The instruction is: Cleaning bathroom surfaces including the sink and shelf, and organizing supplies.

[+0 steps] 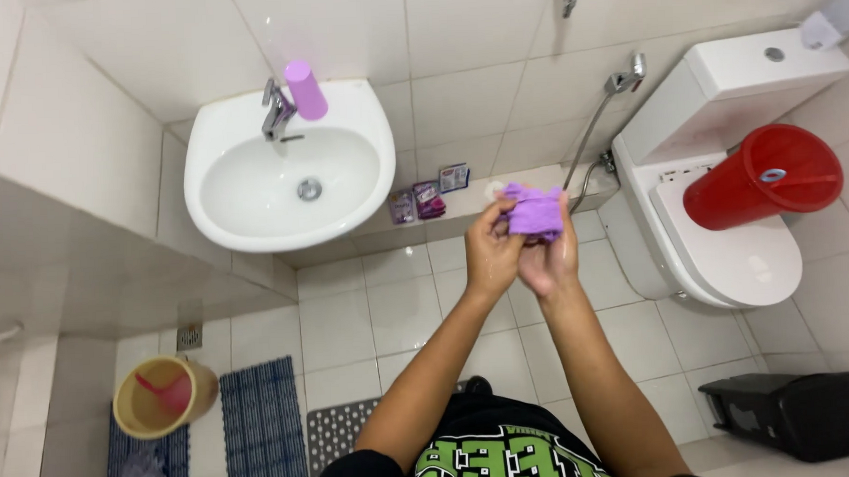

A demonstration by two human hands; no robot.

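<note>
**Purple cloth held in both hands above bathroom floor**

The purple cloth (535,211) is soft, crumpled and bunched into an uneven wad, with folds showing across its upper face. It sits in mid-air over the tiled floor (389,310), between the washbasin (254,193) and the toilet (726,247), in front of the low wall ledge (461,204).

Left hand (491,250): fingers closed on the cloth's left edge, thumb side pinching the fabric. Right hand (550,262): fingers curled up behind and under the cloth, gripping its right side. The two hands touch each other below the wad.

Surroundings: a red bucket (766,175) lies tilted on the closed toilet lid. A purple cup (305,89) stands on the basin rim beside the tap (276,110). Small sachets (428,199) rest on the ledge, just behind the hands. A spray hose (595,134) hangs on the wall near the cistern. A yellow pail (162,398), blue mats (262,428) and a black bin (793,414) occupy the floor's outer edges, well apart from the hands; bare tile lies directly beneath them.
</note>
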